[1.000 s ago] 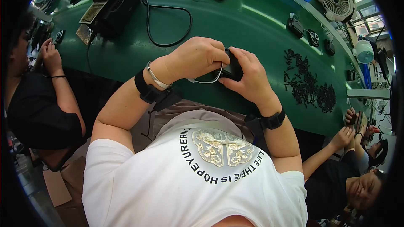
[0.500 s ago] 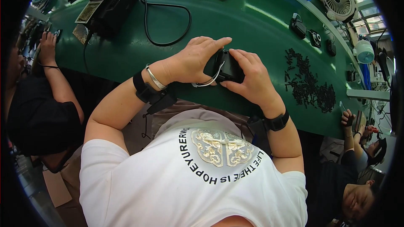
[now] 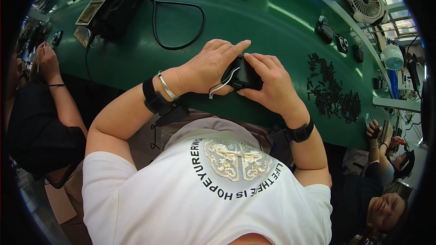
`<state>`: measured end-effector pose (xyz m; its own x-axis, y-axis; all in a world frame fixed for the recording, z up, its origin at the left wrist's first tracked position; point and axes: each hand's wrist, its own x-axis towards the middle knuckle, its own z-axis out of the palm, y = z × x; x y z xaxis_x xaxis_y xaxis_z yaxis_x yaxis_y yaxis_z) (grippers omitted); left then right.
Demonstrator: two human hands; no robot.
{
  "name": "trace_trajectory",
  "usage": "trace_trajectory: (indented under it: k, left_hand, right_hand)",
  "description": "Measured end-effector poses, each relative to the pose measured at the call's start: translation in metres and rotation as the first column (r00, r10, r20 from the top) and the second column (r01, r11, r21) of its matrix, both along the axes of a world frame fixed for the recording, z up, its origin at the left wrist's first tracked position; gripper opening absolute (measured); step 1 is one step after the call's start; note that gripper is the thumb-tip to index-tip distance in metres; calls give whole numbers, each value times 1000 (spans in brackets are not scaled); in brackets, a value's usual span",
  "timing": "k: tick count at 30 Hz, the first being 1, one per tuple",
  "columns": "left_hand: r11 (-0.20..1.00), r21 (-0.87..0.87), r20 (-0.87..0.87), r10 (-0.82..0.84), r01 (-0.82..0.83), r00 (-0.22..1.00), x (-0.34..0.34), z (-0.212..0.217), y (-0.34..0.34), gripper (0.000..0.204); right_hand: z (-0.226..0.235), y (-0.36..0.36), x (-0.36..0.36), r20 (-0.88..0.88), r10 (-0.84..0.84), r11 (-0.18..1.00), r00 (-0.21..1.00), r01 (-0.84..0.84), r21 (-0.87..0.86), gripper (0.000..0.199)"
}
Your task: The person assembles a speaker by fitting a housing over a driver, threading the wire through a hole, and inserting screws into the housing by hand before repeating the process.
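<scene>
A small black plastic part (image 3: 243, 75) with a white wire (image 3: 221, 86) sits at the near edge of the green workbench (image 3: 268, 22), pinched between both hands: left hand (image 3: 210, 66) fingers curled over it, right hand (image 3: 268, 84) gripping its right side. A pile of small black pieces (image 3: 334, 95) lies further right.

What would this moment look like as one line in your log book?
left hand: holds small black part | right hand: holds same part | white wire: hangs from part | place: over green table
</scene>
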<state>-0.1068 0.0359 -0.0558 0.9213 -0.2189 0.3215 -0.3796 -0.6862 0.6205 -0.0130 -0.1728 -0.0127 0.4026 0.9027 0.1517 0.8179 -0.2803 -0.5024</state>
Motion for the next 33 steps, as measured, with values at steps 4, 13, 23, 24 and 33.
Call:
trace_trajectory:
  k: [4, 13, 23, 24, 33]
  left_hand:
    - [1000, 1, 17, 0, 0, 1000, 0, -1, 0, 104]
    - [1000, 1, 40, -2, 2, 999, -1, 1, 1, 103]
    - [1000, -6, 42, -21, 21, 999, 0, 3, 2, 100]
    - [1000, 4, 62, -19, 19, 998, -2, 2, 1, 99]
    - [983, -140, -162, 94, -117, 982, -37, 34, 18, 65]
  right_hand:
    - [4, 2, -1, -2, -13, 999, 1000, 13, -31, 78]
    - [6, 5, -6, 30, -28, 996, 999, 30, -82, 79]
    - [-2, 3, 8, 49, 111, 994, 993, -110, -21, 82]
    - [-2, 2, 8, 39, 106, 994, 994, -105, -22, 82]
    - [-27, -13, 0, 121, -34, 994, 992, 21, 106, 81]
